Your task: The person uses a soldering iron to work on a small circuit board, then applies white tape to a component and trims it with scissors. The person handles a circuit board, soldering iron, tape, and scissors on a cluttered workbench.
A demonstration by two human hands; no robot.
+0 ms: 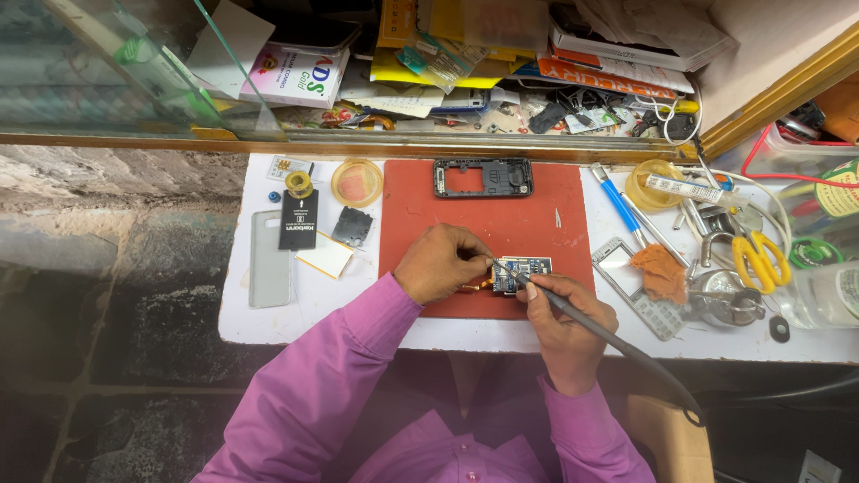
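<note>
cluttered white surface (295, 313) under a glass shelf, with a red mat (420, 224) in the middle. on the mat's near edge lies a small blue circuit board (520, 271). left hand (440, 264) has fingers pinched on what looks like fine tweezers at the board; right hand (565, 333) grips a soldering iron (582, 320), tip on the board. too long a touch could lift a pad; a slip could bridge joints. nearby phone frame (483, 177) and yellow scissors (761, 261) lie apart.

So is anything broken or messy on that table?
Yes. A phone lies in pieces: its empty black frame at the red mat's top edge, its bare circuit board between the left hand and right hand. Tools lie jumbled at right, around the yellow scissors.
</note>
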